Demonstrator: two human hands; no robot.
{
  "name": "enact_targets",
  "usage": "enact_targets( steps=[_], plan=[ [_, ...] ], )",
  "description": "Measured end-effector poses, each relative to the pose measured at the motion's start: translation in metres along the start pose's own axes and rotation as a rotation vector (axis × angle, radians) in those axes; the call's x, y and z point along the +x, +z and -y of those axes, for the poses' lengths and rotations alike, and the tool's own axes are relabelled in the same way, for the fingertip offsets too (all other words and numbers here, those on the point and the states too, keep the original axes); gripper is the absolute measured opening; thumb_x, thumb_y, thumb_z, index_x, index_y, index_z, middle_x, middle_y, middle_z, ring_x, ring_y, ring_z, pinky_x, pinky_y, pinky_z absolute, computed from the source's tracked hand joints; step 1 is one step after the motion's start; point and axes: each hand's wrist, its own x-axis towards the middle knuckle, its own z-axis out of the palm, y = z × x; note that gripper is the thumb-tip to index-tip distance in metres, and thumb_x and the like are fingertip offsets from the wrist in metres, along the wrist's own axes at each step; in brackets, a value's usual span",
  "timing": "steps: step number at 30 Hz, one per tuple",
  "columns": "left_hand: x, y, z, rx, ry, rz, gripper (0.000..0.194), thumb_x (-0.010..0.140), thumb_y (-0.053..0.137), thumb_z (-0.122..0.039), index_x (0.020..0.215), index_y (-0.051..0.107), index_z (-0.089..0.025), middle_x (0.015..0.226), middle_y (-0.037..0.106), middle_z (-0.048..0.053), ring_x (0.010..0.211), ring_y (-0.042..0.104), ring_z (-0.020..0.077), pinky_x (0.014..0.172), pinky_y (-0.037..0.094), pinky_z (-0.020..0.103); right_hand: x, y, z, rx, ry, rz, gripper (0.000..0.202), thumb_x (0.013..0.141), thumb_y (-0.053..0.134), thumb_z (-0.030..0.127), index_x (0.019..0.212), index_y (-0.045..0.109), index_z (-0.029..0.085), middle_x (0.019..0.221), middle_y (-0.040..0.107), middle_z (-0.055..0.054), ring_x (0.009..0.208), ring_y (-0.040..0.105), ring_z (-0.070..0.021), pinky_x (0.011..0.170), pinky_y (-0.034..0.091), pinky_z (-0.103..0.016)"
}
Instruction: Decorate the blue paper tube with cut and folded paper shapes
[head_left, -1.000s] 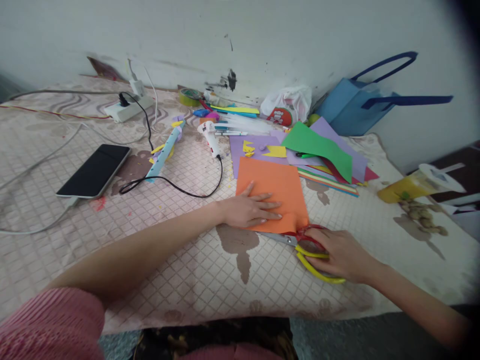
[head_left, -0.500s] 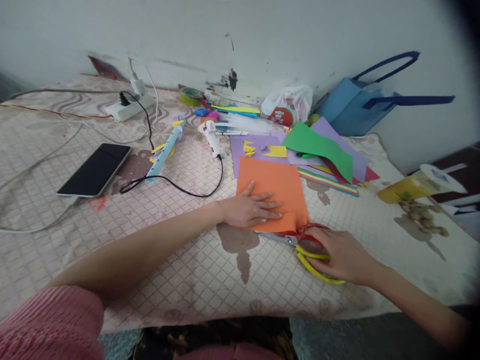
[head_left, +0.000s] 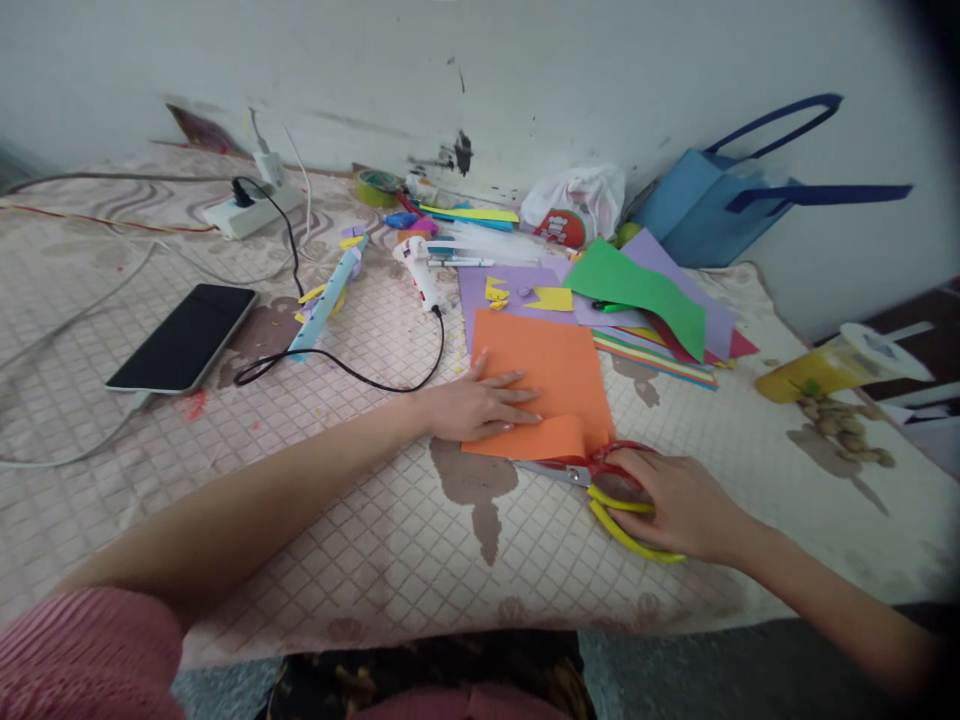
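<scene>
An orange foam sheet (head_left: 547, 350) lies flat on the patterned tablecloth, its near edge curled over into a loose fold. My left hand (head_left: 472, 405) rests on its left part with fingers spread. My right hand (head_left: 675, 505) grips a pair of scissors (head_left: 574, 474) with red and yellow handles, lying along the near right corner. Their blades run under or along the near edge and are partly hidden by the curled foam.
Behind the sheet lie a white glue gun (head_left: 418, 272), purple sheets (head_left: 480, 290) and a green sheet (head_left: 637, 285). A phone (head_left: 184, 338) and power strip (head_left: 247, 212) are at left. A drink cup (head_left: 825, 368), ginger-like roots (head_left: 844, 430) and a blue bag (head_left: 690, 205) stand right.
My left hand has shifted a little left and up on the orange sheet. More of the curled near edge shows now. The scissors and right hand have barely moved.
</scene>
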Motion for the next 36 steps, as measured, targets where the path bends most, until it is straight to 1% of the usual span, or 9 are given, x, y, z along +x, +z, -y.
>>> enact_targets(
  steps=[6,13,19,24,28,32,36],
  plan=[
    [0.000,-0.001,0.000,0.000,-0.004,0.011,0.044,0.097,0.029,-0.032,0.139,0.039,-0.030,0.153,0.025,0.001,0.143,0.010,0.0271,0.110,-0.006,0.060,0.002,0.002,0.000,-0.002,-0.019,-0.019,0.032,0.080,0.057,0.036,0.105,0.053,0.016,0.102,0.068,-0.013,0.089,0.067,-0.0272,0.069,0.052,-0.038],
    [0.000,0.000,0.000,-0.001,-0.002,0.004,0.044,0.097,0.030,-0.031,0.139,0.038,-0.030,0.153,0.025,0.001,0.143,0.010,0.0271,0.110,-0.004,0.058,-0.001,0.006,-0.004,-0.036,-0.059,-0.046,0.028,0.081,0.055,0.034,0.102,0.054,0.017,0.095,0.070,-0.011,0.082,0.068,-0.0250,0.064,0.051,-0.034],
    [0.000,0.000,0.001,-0.006,-0.001,-0.003,0.044,0.096,0.030,-0.031,0.139,0.038,-0.031,0.153,0.026,0.000,0.143,0.010,0.0267,0.110,-0.004,0.058,0.001,0.001,0.001,-0.015,-0.012,-0.023,0.032,0.081,0.055,0.035,0.107,0.049,0.018,0.103,0.068,-0.011,0.086,0.067,-0.0246,0.068,0.052,-0.035],
    [0.000,0.001,0.001,-0.012,0.007,-0.010,0.043,0.096,0.030,-0.030,0.139,0.039,-0.030,0.152,0.027,0.001,0.143,0.010,0.0269,0.110,-0.004,0.059,0.005,0.000,0.004,0.015,-0.010,-0.028,0.033,0.081,0.055,0.036,0.108,0.049,0.019,0.105,0.068,-0.011,0.087,0.067,-0.0252,0.068,0.052,-0.035],
    [0.000,0.002,0.001,-0.009,0.001,-0.016,0.044,0.096,0.031,-0.031,0.139,0.038,-0.031,0.153,0.027,0.000,0.143,0.010,0.0255,0.111,-0.003,0.057,0.008,-0.001,0.007,0.023,-0.030,-0.028,0.030,0.080,0.055,0.034,0.106,0.051,0.019,0.102,0.068,-0.011,0.084,0.067,-0.0246,0.066,0.052,-0.035],
    [0.000,0.001,0.001,-0.011,-0.002,-0.005,0.044,0.096,0.030,-0.030,0.139,0.038,-0.031,0.153,0.026,-0.001,0.143,0.010,0.0261,0.111,-0.003,0.058,0.010,-0.001,0.007,0.021,-0.048,-0.027,0.028,0.080,0.056,0.035,0.102,0.053,0.018,0.096,0.069,-0.010,0.079,0.067,-0.0239,0.063,0.051,-0.034],
    [-0.001,0.000,0.000,-0.024,-0.009,-0.006,0.044,0.096,0.030,-0.030,0.139,0.039,-0.030,0.153,0.026,0.000,0.143,0.011,0.0266,0.111,-0.002,0.057,0.008,0.001,0.005,0.001,-0.060,-0.020,0.027,0.081,0.055,0.036,0.101,0.052,0.017,0.094,0.069,-0.010,0.078,0.068,-0.0235,0.063,0.050,-0.033]
  ],
)
